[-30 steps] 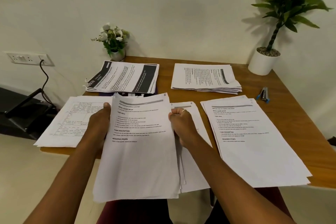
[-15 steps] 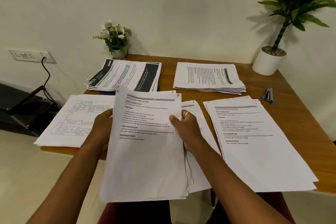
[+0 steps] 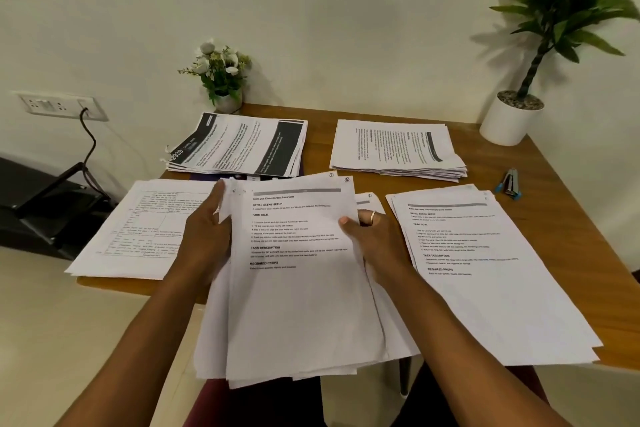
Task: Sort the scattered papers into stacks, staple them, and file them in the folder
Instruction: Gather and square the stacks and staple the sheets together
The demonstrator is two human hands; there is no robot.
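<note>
The left hand (image 3: 207, 239) is gripping the left edge of a loose sheaf (image 3: 298, 288), its fingers tucked behind the pages and the forefinger stretching up toward the top corner, while the right hand (image 3: 375, 243) is pinching the right edge, thumb lying on the top sheet and the other fingers curling behind. The sheaf is hovering tilted over the middle of the front edge of the desk (image 3: 571, 211), its lower half hanging past that edge above the lap, and its bottom edges are fanning out unevenly. That is probably the main risk: both hands are gripping high on the pages, so any loosening during squaring could be letting the lower sheets slide out and drop to the floor. A low pile (image 3: 394, 333) is lying on the desk just under and to the right of the sheaf, so a slipping page could be landing on it and mixing the sorts. The right front stack (image 3: 485, 270) is overhanging the front edge beside the right forearm, and the table-printed stack (image 3: 138, 229) is jutting past the front left corner beside the left forearm; a careless elbow could be sweeping either off. The stapler (image 3: 509, 184) is lying near the right edge, well apart from both hands, and stapling before the corners are lining up would be fastening the pages crooked
</note>
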